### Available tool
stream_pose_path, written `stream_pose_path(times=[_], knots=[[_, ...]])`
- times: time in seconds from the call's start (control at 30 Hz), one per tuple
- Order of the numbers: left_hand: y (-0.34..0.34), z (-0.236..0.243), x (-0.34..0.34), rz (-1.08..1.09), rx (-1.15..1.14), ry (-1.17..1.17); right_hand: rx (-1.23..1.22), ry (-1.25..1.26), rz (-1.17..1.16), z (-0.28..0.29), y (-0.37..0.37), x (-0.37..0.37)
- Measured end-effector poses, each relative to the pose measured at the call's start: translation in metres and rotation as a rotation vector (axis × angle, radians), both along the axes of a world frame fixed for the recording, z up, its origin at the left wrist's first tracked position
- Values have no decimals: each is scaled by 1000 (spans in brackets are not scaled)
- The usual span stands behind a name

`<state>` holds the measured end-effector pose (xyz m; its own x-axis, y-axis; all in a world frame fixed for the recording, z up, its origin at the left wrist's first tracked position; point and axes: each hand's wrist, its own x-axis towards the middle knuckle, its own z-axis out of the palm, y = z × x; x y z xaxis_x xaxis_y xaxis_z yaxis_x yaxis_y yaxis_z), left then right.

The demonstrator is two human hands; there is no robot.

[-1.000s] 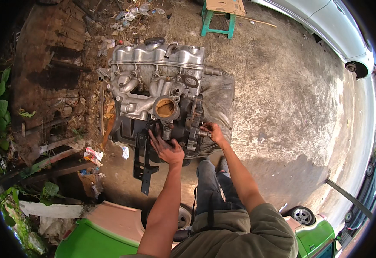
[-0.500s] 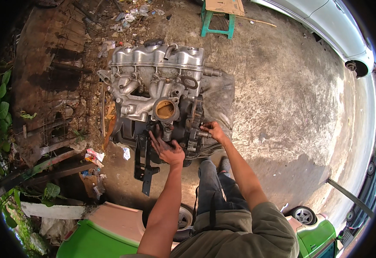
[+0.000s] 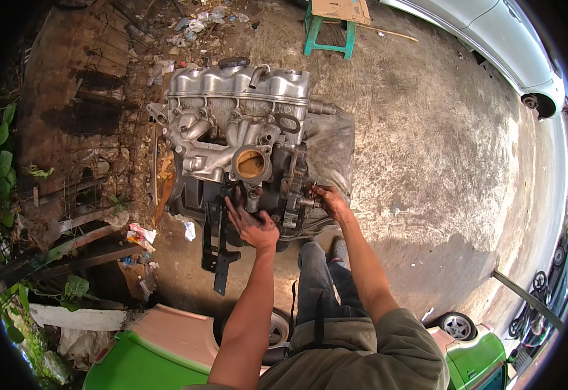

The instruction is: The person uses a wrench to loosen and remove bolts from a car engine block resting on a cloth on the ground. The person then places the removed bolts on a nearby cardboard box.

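An engine with a ribbed silver top cover stands in front of me. Its intake manifold ends in a round flanged opening facing up. Below that opening, my left hand rests with fingers stretched against the dark lower part of the engine, beside a short metal fitting. On the engine's right side, my right hand has its fingertips pinched together next to a dark toothed-looking end plate. A short metal stub pokes out under those fingertips. What the fingers pinch is too small to make out.
A black metal bracket hangs at the engine's lower left. Rusty scrap and mesh lie farther left. A green stool stands beyond the engine. A green and pink car is close behind me; a silver car is far right.
My right hand has shifted slightly to the right, its fingertips drawing back from the end plate. My left hand keeps its place on the engine.
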<state>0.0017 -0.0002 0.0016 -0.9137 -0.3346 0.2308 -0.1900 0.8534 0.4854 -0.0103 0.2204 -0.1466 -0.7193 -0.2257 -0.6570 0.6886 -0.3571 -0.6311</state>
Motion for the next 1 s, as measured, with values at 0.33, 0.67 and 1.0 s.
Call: stream_pose_path(times=[0.33,0.67,1.0], knots=[[0,2,0,14,-6,-17,-11,353,152,-15,1,9],[1,2,-1,-17,38,61,348,298,455,14,7,-22],[1,4,-2,-7,30,11,487,269,657,23,7,-45]])
